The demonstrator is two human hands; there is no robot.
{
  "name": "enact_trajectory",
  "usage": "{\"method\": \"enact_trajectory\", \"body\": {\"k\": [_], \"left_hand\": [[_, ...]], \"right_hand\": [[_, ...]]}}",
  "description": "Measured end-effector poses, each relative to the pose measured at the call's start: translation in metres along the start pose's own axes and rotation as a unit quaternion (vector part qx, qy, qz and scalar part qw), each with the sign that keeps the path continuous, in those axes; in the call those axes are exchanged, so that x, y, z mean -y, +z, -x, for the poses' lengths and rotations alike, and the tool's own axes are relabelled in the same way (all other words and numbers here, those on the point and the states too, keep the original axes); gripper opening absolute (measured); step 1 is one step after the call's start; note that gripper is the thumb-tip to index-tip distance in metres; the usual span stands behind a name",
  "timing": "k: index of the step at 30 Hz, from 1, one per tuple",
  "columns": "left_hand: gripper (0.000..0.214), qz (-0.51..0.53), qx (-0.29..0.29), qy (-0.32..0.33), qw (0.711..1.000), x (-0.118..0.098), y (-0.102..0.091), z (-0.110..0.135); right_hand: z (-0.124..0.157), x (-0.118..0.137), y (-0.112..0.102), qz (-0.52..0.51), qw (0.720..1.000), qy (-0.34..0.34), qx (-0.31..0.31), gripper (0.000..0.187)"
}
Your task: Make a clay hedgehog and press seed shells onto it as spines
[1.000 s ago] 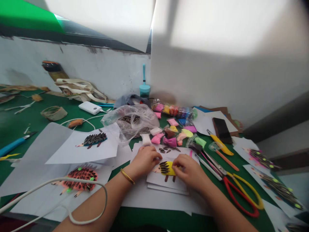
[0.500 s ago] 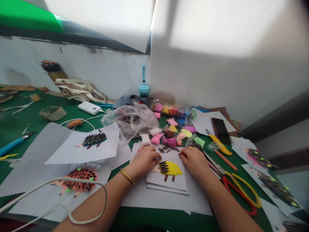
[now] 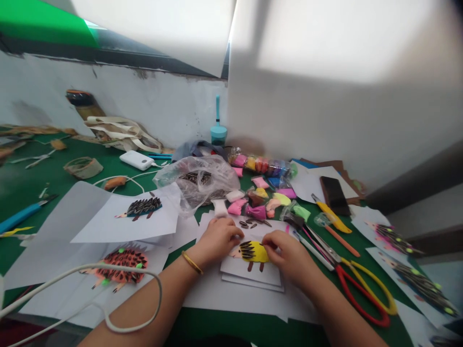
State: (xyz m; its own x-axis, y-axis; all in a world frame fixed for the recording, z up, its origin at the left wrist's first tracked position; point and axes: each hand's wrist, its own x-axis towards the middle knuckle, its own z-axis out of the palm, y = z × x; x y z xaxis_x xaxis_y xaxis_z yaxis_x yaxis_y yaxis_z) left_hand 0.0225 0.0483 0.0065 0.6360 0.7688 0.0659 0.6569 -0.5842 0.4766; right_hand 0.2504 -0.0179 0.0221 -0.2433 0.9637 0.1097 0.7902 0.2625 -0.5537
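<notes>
A yellow clay hedgehog [image 3: 253,251] with a few dark sunflower seeds stuck in it lies on a small white card [image 3: 249,272]. My left hand [image 3: 218,239] rests curled on the card's upper left edge, next to the hedgehog's snout. My right hand [image 3: 287,255] is pinched over the hedgehog's right side; whatever its fingertips hold is too small to name. Loose sunflower seeds [image 3: 252,223] lie on paper just beyond both hands. A gold bangle [image 3: 191,262] circles my left wrist.
Clay packets [image 3: 265,198] and a plastic bag of seeds [image 3: 198,182] sit behind. Red-and-yellow scissors [image 3: 361,291], pens and a yellow knife [image 3: 331,215] lie to the right. Finished hedgehog sheets [image 3: 139,208] [image 3: 123,264] lie left, others right [image 3: 392,239]. A white cable [image 3: 108,294] loops near my left arm.
My right hand moved out to the loose seeds right of the card, then came back onto the hedgehog's right side. My left hand stayed put.
</notes>
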Motion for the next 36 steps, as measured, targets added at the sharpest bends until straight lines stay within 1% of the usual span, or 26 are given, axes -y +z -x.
{"method": "enact_trajectory", "body": {"k": [3,5,9,12,17,23,36], "left_hand": [[0.015,-0.002,-0.003,-0.001,1.000,0.000,0.000,0.000],[0.015,-0.002,-0.003,-0.001,1.000,0.000,0.000,0.000],[0.015,-0.001,-0.002,-0.002,1.000,-0.001,-0.001,-0.001],[0.016,-0.001,0.000,-0.006,1.000,-0.001,-0.002,-0.001],[0.016,-0.001,0.001,-0.005,1.000,-0.002,-0.002,0.000],[0.015,-0.003,-0.006,-0.002,1.000,-0.002,-0.001,0.001],[0.016,0.000,-0.002,-0.006,1.000,-0.001,-0.001,0.000]], "right_hand": [[0.004,0.004,0.001,-0.032,0.998,0.012,0.045,0.017],[0.005,0.006,-0.001,-0.029,0.997,0.022,0.066,0.015],[0.004,0.011,-0.003,-0.006,0.996,0.019,0.085,0.012],[0.003,0.013,0.000,-0.002,0.996,-0.002,0.084,0.012],[0.005,0.012,0.009,-0.016,0.997,-0.048,0.053,0.013],[0.005,0.012,0.014,0.008,0.998,-0.047,0.034,0.011],[0.004,0.015,0.008,0.070,0.996,-0.043,0.045,0.008]]}}
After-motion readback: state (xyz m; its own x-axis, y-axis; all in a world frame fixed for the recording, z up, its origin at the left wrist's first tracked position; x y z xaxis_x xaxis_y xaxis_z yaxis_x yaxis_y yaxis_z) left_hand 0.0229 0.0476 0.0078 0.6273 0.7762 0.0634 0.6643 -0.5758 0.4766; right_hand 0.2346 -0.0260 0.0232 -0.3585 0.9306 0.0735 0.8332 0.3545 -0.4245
